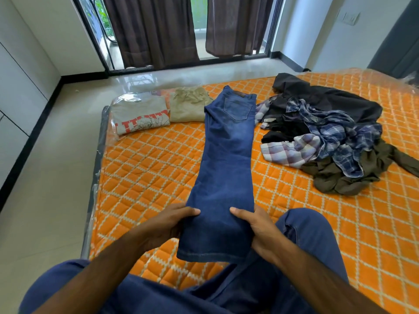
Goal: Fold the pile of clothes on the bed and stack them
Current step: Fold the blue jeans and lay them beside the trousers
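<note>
My left hand (pixel 167 225) and right hand (pixel 260 232) grip the hem end of the blue jeans (pixel 226 159), stretched along the bed (pixel 147 159).

Count of what I see on the bed and around it.

I count one pair of blue jeans (pixel 229 159) laid out lengthwise on one bed (pixel 145 168), with two hands on its near end: one left hand (pixel 165 225) and one right hand (pixel 258 232). At the far edge I count two folded garments side by side: one grey printed T-shirt (pixel 140 115) and one beige garment (pixel 189 107). To the right I see one unfolded pile (pixel 326 134); in it I can tell at least four pieces: one black, one dark blue plaid, one pale plaid, one olive. Behind the bed I count two brown curtains (pixel 149 28).
</note>
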